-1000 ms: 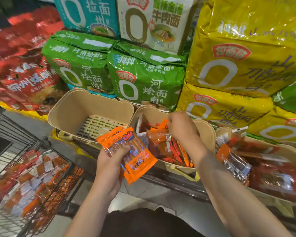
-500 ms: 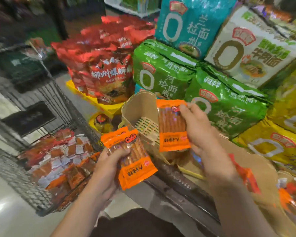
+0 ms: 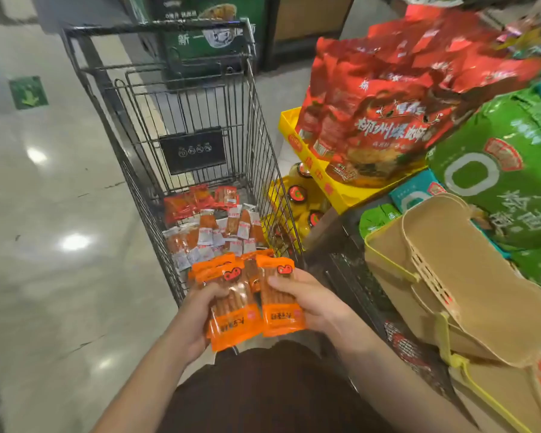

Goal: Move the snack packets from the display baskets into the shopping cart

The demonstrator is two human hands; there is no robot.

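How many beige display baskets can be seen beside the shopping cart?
2. One beige basket stands right of the cart, below the green bags; a second basket lies nearer the lower right corner, cut by the frame edge. More may lie out of view.

The shopping cart (image 3: 200, 114) is dark metal wire, pretty matt, with a flat black plastic-looking panel (image 3: 192, 150) on its far end. The snack packets (image 3: 213, 226) piled at the cart's bottom are shiny film. The orange packets (image 3: 231, 310) in both hands are glossy too, with clear windows in the middle. The floor (image 3: 44, 214) is polished smooth stone or tile, throwing back light spots. The display basket (image 3: 469, 276) looks like matt beige plastic with a slotted side and yellow-green trim. The red bags (image 3: 388, 120) and green bags (image 3: 497, 170) are crinkly glossy plastic, and the yellow tray (image 3: 322, 179) under the red ones looks like printed cardboard, can't say for sure.
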